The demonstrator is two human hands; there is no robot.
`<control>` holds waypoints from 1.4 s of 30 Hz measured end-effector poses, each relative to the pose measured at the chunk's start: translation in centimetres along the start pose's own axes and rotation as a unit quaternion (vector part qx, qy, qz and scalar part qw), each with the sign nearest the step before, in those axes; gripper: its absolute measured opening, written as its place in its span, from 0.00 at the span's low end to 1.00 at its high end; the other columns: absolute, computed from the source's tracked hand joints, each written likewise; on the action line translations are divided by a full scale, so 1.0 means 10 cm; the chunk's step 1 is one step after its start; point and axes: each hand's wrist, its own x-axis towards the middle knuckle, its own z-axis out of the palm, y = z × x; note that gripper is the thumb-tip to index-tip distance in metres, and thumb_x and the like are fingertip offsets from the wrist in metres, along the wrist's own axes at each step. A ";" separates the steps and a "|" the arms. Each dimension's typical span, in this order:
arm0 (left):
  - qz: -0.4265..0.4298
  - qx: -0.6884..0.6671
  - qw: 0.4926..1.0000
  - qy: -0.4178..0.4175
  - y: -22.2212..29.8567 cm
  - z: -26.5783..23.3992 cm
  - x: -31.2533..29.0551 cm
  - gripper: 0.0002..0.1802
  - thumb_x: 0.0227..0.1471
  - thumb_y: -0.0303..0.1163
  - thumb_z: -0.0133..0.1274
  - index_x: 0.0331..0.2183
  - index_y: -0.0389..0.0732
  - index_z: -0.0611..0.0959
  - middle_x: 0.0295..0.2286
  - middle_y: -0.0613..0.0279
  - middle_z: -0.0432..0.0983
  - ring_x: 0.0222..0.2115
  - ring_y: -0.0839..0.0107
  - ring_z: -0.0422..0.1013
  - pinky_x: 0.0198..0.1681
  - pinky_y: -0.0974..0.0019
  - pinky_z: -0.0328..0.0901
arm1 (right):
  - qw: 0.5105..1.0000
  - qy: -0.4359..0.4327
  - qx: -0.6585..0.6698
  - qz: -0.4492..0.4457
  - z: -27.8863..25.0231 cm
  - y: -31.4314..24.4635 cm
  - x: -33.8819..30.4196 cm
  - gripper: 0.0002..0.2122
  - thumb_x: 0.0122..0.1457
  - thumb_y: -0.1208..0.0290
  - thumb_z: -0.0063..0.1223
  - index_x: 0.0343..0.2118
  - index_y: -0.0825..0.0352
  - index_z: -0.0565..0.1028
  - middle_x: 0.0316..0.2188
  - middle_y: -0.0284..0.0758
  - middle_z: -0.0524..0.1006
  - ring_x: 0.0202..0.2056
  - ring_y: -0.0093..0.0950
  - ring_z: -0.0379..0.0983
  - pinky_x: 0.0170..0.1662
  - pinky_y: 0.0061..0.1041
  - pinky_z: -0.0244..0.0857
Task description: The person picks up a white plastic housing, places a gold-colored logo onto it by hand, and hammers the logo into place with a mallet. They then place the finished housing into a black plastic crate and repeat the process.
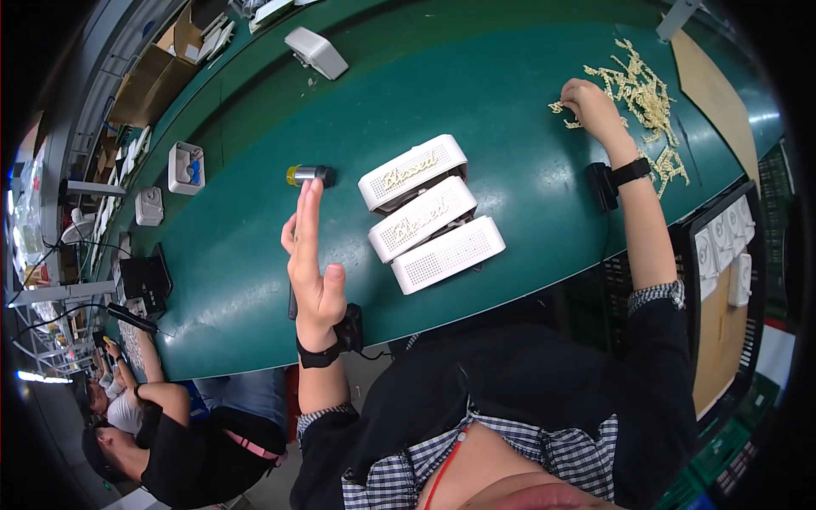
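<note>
My left hand (310, 255) is raised above the green table (476, 93), open, fingers straight and together. Its fingertips are just short of a small dark cylinder with a yellow end (310, 176). To its right lie three white perforated boxes (429, 214) side by side; the two farther ones carry a pale wooden script cut-out, the nearest one is bare. My right hand (595, 106) reaches to the far right, fingers curled on small pale wooden cut-outs at the edge of a loose pile of them (648, 98). Both wrists wear black bands.
Another white box (316, 53) lies at the far side. A white tray (185, 167), a small white device (149, 206) and a black device (146, 276) sit at the left. A brown cardboard sheet (714, 93) lies far right. A black crate with white parts (731, 255) stands right. A co-worker (170, 433) sits lower left.
</note>
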 end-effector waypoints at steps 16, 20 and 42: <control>0.132 -0.072 0.979 -0.140 0.46 0.37 0.10 0.22 0.34 0.20 0.62 0.38 0.38 0.83 0.33 0.60 0.76 0.32 0.64 0.72 0.32 0.65 0.68 | 0.891 -0.006 0.399 -0.216 -0.66 -2.25 -0.65 0.12 0.41 0.77 0.65 0.31 0.68 0.76 0.33 0.36 0.79 0.35 0.34 0.76 0.37 0.27 0.69; 0.130 -0.040 0.984 -0.116 0.36 0.43 -0.08 0.20 0.33 0.19 0.62 0.36 0.40 0.84 0.30 0.64 0.75 0.29 0.67 0.71 0.30 0.66 0.67 | 0.891 -0.027 0.403 -0.207 -0.56 -2.10 -0.76 0.14 0.40 0.78 0.64 0.33 0.68 0.77 0.38 0.38 0.78 0.42 0.35 0.75 0.43 0.30 0.69; 0.133 0.150 0.946 -0.256 0.28 -0.10 -0.36 0.37 0.42 0.37 0.59 0.55 0.41 0.70 0.45 0.56 0.70 0.46 0.58 0.66 0.46 0.54 0.59 | 0.904 -0.086 0.297 -0.296 -0.61 -2.03 -0.62 0.14 0.47 0.76 0.58 0.40 0.65 0.77 0.44 0.38 0.71 0.46 0.39 0.68 0.49 0.34 0.63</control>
